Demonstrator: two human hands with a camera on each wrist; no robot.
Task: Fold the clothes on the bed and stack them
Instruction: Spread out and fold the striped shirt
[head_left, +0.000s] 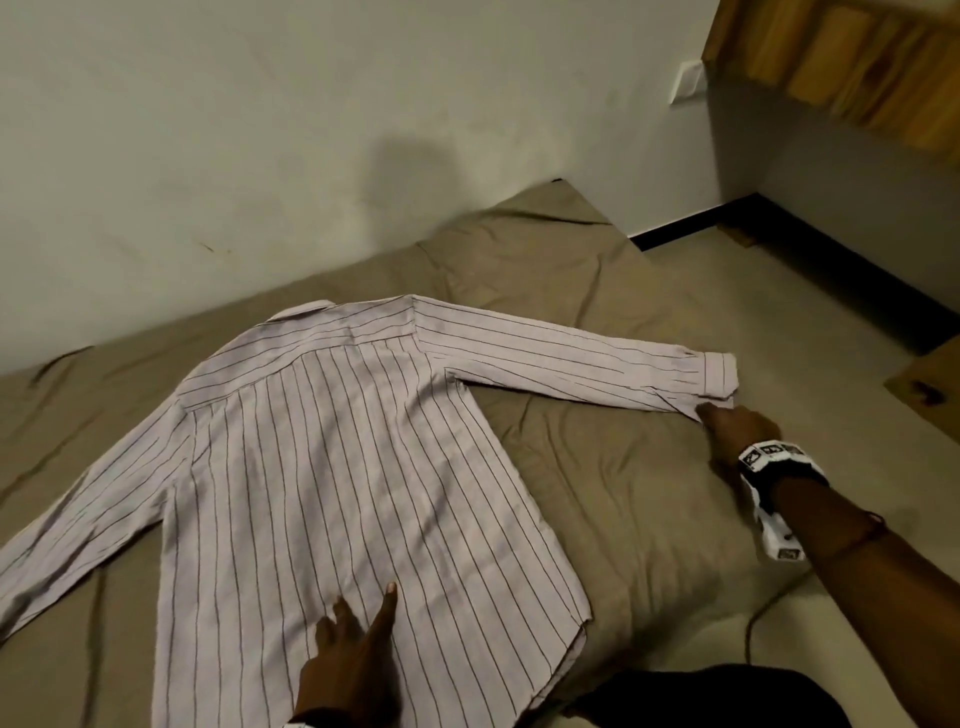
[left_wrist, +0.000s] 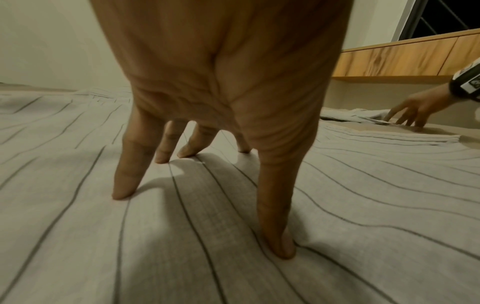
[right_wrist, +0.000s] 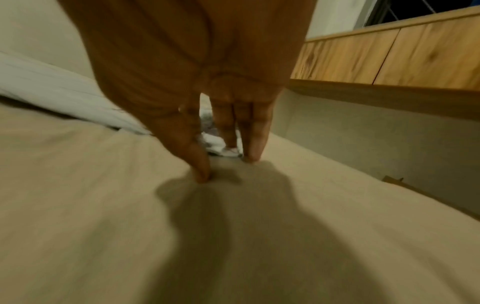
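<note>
**Shirt laid flat, right hand at the cuff, fold not begun**

Head view: striped shirt (head_left: 322, 467) lay back-up on the bed (head_left: 597, 493), both sleeves spread out. Left hand (head_left: 348, 660) rested on the lower back panel, fingers straight, holding nothing, just pressing. Right hand (head_left: 737, 431) sat at the near corner of the right cuff (head_left: 719, 374), fingertips touching its edge. Wrist band (head_left: 774, 457) behind the hand. Can't tell from here if the cuff was pinched or only touched.

Left wrist view: left hand fingers (left_wrist: 124, 185) spread wide, tips planted on the striped cloth (left_wrist: 363, 205), no fabric gathered under them. Far off toward the thumb side, the right hand (left_wrist: 413, 111) showed fingers extended down onto the sleeve end.

Right wrist view: blurry. Thumb (right_wrist: 200, 164) and fingers pointed down onto the sheet (right_wrist: 78, 205), w/ a bit of white cloth (right_wrist: 215, 144) just beyond the tips. Looked loose and narrow, nothing clearly clamped.

Risks, my guess: if the cuff gets lifted by one corner, the sleeve may twist or sag and fold crooked; light left-hand pressure could let the body slide on the soft sheet and wrinkle.

Hidden: left sleeve end cut off at frame edge, shirt front unseen, other clothes and any stack not in view.
</note>
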